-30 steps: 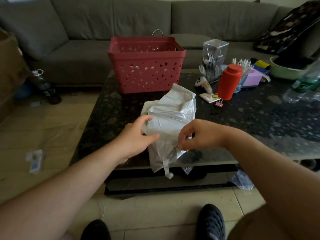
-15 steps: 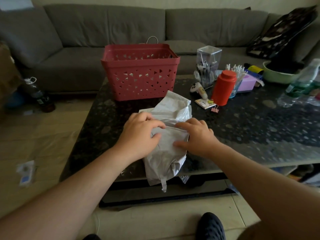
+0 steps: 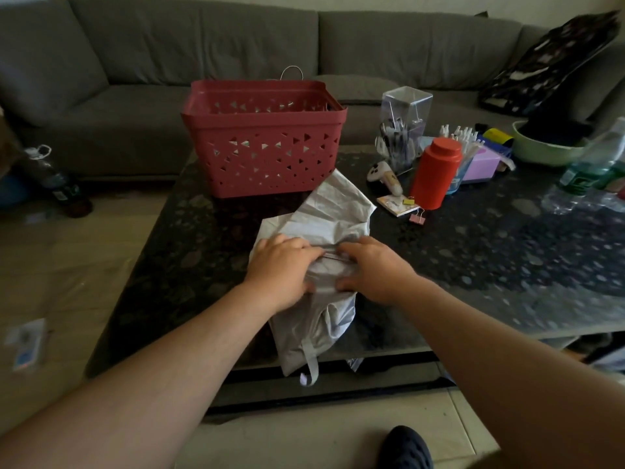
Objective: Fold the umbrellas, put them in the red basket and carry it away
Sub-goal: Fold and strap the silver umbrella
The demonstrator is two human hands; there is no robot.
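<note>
No writing can be read from here; the green label on the clear plastic bottle (image 3: 588,164) at the counter's right end is a blur. The counter (image 3: 490,258) itself is dark polished stone, speckled and glossy. On its near edge lies the umbrella (image 3: 324,214), a crumpled bundle of silvery-white fabric, half folded, its lower end and a strap hanging over the front edge. The left hand (image 3: 280,269) grips the bundle from the left with curled fingers, thumb tucked underneath, and the right hand (image 3: 375,269) grips it from the right the same way; their fingertips almost meet over a thin rib on top of the cloth. Just behind the umbrella stands the red basket (image 3: 263,140), rectangular plastic, its walls pierced with small triangular holes, with a thin wire loop showing past its far rim. To the right of it are a clear plastic pen holder (image 3: 404,123), a smooth red cylindrical bottle (image 3: 436,174) and a pale green bowl (image 3: 548,150). A grey fabric sofa (image 3: 203,45) runs along behind.
</note>
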